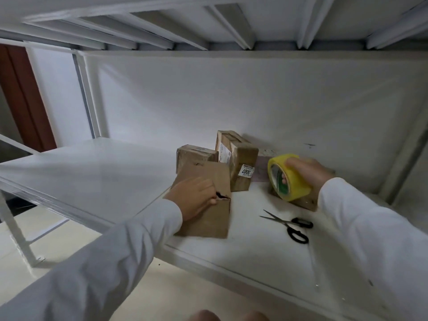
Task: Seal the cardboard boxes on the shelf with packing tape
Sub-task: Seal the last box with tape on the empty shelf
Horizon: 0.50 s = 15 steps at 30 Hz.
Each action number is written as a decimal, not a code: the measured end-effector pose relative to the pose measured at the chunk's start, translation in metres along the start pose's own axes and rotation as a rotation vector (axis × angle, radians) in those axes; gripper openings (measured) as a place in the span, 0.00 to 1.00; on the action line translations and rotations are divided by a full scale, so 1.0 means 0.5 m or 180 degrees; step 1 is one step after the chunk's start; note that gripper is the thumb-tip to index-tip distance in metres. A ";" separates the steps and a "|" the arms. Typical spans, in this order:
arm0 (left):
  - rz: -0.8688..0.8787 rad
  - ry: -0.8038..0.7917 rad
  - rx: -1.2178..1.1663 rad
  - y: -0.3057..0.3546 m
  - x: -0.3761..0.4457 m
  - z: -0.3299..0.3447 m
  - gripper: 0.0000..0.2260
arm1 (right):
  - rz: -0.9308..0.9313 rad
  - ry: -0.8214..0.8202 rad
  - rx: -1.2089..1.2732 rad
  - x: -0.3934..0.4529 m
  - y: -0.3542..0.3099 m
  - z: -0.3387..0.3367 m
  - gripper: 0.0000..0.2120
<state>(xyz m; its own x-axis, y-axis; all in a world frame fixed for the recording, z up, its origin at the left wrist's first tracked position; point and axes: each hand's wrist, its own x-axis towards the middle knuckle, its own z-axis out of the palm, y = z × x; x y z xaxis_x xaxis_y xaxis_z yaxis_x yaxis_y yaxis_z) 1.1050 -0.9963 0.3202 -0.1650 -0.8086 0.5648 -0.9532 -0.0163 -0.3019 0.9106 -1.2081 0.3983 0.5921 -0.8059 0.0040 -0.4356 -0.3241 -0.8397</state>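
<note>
Several brown cardboard boxes stand on the white shelf [92, 172]. My left hand [194, 195] rests on the nearest box [208, 218], fingers curled at a torn gap on its top edge. Behind it sit a small box [192, 156] and a taller box [240, 163] with a white "5007" label. My right hand [305, 170] grips a roll of yellow packing tape [287, 179], fingers through its core, above a low box [308, 202] that it partly hides.
Black-handled scissors [294, 225] lie open on the shelf, in front of the tape. A white back panel [231, 100] closes the shelf behind the boxes, and an upper shelf [208, 19] hangs overhead. A white upright post [92, 98] stands at the left.
</note>
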 end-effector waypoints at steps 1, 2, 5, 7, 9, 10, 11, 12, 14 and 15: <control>-0.0211 -0.0116 -0.0194 0.003 0.000 0.000 0.16 | -0.0026 -0.0052 0.0142 -0.004 -0.003 -0.010 0.20; -0.0577 -0.0126 -0.0469 0.010 0.005 -0.005 0.18 | -0.0105 -0.0126 0.0234 -0.011 -0.007 -0.019 0.16; -0.1911 0.0138 -0.1385 0.036 0.050 -0.036 0.16 | -0.0444 -0.0205 0.0407 -0.030 -0.026 -0.032 0.10; -0.2625 0.0283 -0.2289 0.058 0.108 -0.061 0.15 | -0.0617 -0.0288 0.0485 -0.034 -0.034 -0.029 0.12; -0.3232 0.0075 -0.3152 0.071 0.161 -0.082 0.20 | -0.0692 -0.0435 0.0579 -0.042 -0.042 -0.018 0.10; -0.3435 -0.0089 -0.3487 0.075 0.177 -0.086 0.22 | -0.0685 -0.0494 0.0608 -0.041 -0.043 -0.010 0.09; -0.3519 -0.0255 -0.3682 0.077 0.188 -0.086 0.25 | -0.0705 -0.0552 0.0626 -0.044 -0.044 -0.001 0.09; -0.3513 -0.0369 -0.3783 0.079 0.195 -0.086 0.25 | -0.0746 -0.0617 0.0565 -0.044 -0.044 0.006 0.10; -0.3437 -0.0375 -0.3824 0.084 0.204 -0.083 0.21 | -0.0788 -0.0641 0.0294 -0.043 -0.046 0.015 0.13; -0.3389 -0.0342 -0.3778 0.083 0.207 -0.080 0.20 | -0.0783 -0.0620 0.0138 -0.043 -0.047 0.018 0.15</control>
<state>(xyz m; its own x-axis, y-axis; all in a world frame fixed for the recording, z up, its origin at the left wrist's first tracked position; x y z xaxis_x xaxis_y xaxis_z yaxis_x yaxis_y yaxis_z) 1.0379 -1.0570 0.3970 0.6427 -0.7646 0.0480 -0.2732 -0.1702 0.9468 0.9141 -1.1786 0.4131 0.7967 -0.5945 0.1091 -0.2364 -0.4726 -0.8489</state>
